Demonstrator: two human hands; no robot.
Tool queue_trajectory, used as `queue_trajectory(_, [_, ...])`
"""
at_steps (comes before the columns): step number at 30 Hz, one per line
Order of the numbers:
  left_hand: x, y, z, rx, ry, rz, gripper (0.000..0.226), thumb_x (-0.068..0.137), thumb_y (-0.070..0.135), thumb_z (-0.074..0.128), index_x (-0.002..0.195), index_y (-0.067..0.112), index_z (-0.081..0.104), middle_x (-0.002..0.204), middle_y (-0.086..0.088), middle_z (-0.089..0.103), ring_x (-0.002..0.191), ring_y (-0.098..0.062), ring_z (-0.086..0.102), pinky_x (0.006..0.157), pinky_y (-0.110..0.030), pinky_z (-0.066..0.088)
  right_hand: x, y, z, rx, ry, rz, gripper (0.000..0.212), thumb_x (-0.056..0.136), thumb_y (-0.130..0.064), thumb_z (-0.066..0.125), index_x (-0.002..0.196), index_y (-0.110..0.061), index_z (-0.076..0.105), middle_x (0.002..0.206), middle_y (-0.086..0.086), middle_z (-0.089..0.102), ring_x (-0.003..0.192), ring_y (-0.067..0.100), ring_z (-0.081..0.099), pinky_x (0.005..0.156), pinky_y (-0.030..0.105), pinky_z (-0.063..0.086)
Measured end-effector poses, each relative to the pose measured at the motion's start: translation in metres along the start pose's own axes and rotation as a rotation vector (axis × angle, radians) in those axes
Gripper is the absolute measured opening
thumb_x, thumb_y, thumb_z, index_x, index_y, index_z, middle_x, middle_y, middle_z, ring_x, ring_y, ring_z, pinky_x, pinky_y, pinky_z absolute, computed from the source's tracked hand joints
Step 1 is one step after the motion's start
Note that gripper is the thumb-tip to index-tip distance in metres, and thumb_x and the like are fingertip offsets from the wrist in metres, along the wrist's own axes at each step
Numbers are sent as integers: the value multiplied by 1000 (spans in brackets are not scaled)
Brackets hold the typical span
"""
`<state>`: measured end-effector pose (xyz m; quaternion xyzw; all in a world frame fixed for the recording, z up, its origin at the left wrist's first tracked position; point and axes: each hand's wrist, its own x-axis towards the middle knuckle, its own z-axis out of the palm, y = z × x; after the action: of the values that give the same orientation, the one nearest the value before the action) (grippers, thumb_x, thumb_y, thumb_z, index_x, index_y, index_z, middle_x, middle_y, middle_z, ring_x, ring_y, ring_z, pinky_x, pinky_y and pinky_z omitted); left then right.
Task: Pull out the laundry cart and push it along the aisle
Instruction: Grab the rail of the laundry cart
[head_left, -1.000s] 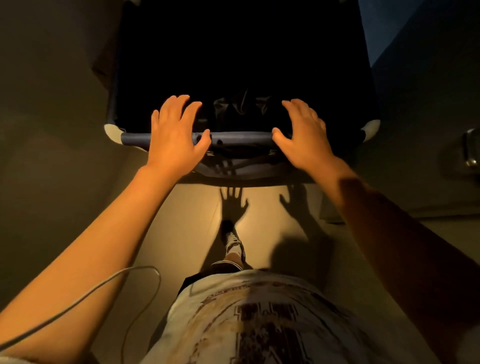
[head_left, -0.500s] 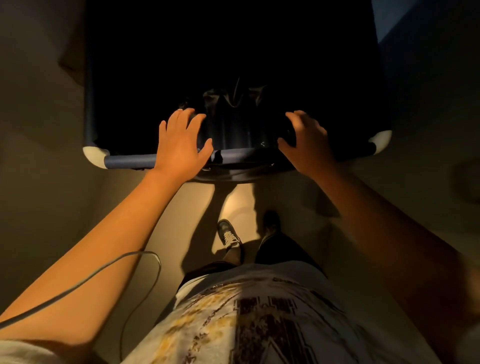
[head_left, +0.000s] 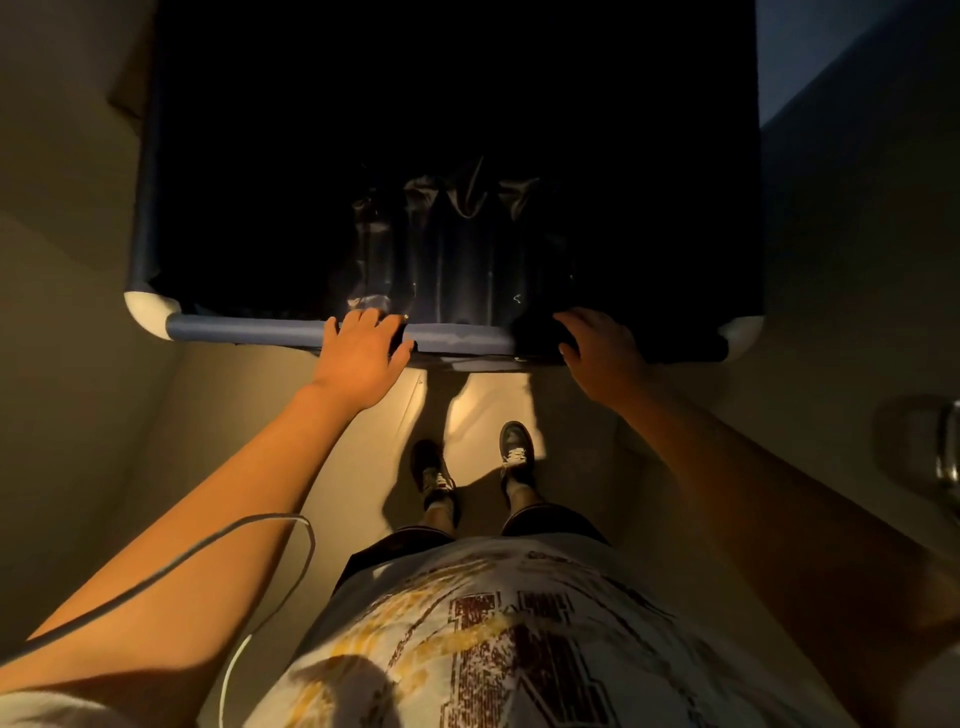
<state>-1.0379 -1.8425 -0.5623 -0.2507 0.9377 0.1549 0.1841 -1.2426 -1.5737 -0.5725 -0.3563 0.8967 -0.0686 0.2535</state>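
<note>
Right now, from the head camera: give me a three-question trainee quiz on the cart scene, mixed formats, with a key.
1. True or false: both hands grip the near rail of the laundry cart.
2. Multiple choice: the pale corner caps sit at A) the near rail's two ends, B) the middle of the rail, C) the floor.
3. Fill in: the thin cable loops over the person's ____ forearm.

Key:
1. True: the left hand and right hand both curl their fingers over it.
2. A.
3. Left.
</note>
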Motion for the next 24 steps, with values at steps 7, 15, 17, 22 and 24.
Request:
queue_trajectory(7, [1, 2, 9, -13, 43, -18, 40, 105, 42, 41, 139, 25, 51, 121, -9, 61, 121, -34, 55, 120, -61, 27, -3, 5, 3, 29, 56, -88, 35, 102, -23, 50, 136, -17, 58, 133, 8, 64, 121, 30, 62, 102, 49, 51])
queue_trajectory(15, [0, 4, 19, -18, 85, -53, 41, 105, 44, 40, 140, 24, 51, 122, -8, 62, 123, -31, 55, 124, -60, 22, -7, 0, 6, 4, 99, -100, 36, 99, -15, 57, 134, -16, 60, 128, 10, 68, 116, 33, 65, 99, 52, 52])
queue_trajectory(17, [0, 5, 21, -11, 84, -65, 44, 104, 49, 42, 140, 25, 51, 124, -8, 62, 123, -31, 55, 123, -60, 20, -8, 0, 5, 13, 112, -112, 35, 97, -12, 59, 132, -15, 62, 127, 10, 69, 115, 34, 66, 98, 51, 53])
queue_trajectory(22, [2, 8, 22, 6, 87, -82, 44, 102, 53, 45, 135, 26, 53, 121, -8, 62, 120, -32, 57, 122, -61, 23, -10, 1, 4, 22, 142, -154, 36, 94, -8, 64, 130, -12, 64, 122, 13, 71, 112, 36, 68, 94, 48, 57])
queue_trajectory(24, [2, 10, 23, -2, 95, -89, 44, 102, 53, 45, 135, 25, 53, 121, -9, 62, 120, -32, 57, 122, -61, 22, -10, 3, 3, 13, 136, -170, 37, 94, -7, 63, 131, -12, 64, 123, 14, 71, 112, 36, 68, 93, 47, 57])
